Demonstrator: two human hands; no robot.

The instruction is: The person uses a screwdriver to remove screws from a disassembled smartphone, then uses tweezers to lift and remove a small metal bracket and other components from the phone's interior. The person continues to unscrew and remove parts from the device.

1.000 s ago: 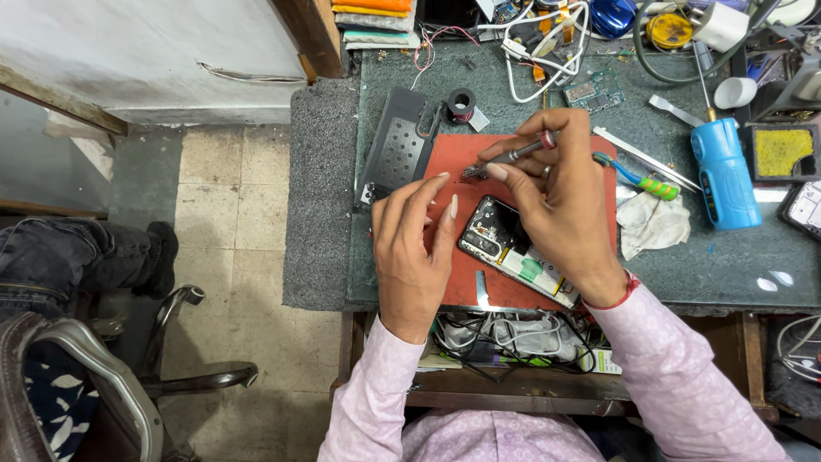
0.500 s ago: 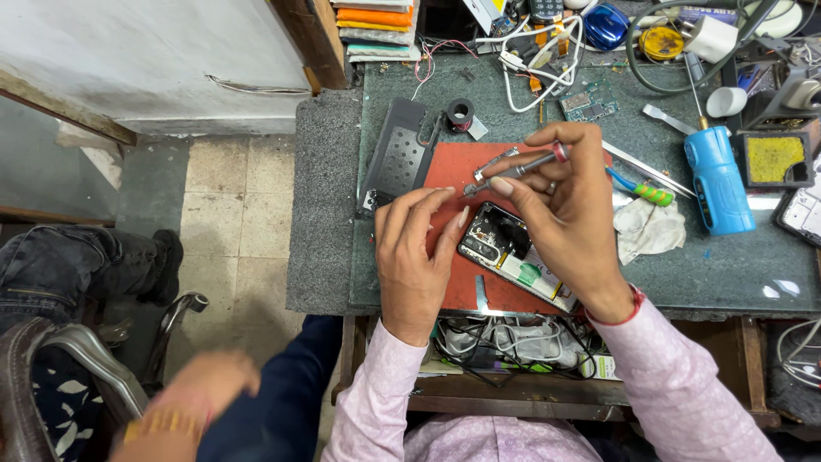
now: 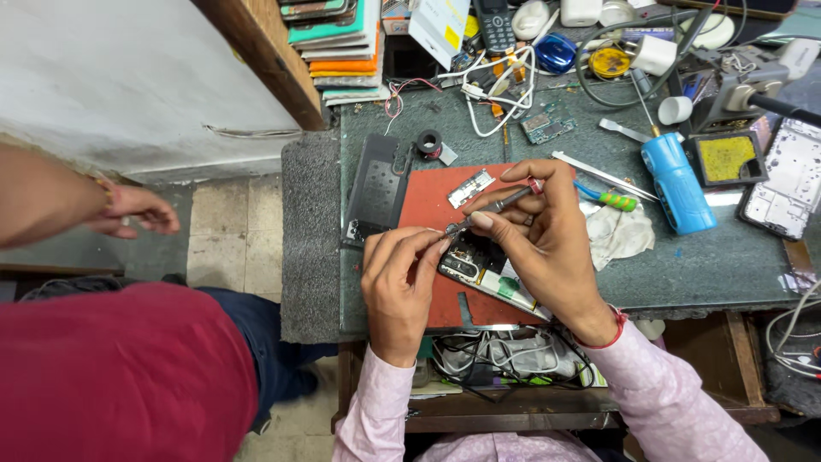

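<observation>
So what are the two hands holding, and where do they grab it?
The right hand grips a thin screwdriver along its shaft. The left hand steadies the opened phone at its top edge.

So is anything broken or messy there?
Yes. The phone on the red mat lies opened, its insides bare, while the right hand holds a screwdriver to it and the left hand steadies it. Behind, white cables lie tangled, and a crumpled cloth sits beside the mat.

Grey-green workbench (image 3: 684, 274), red mat (image 3: 428, 205), blue cylinder (image 3: 677, 183), white cloth (image 3: 624, 235), tangled cables (image 3: 496, 85)
</observation>
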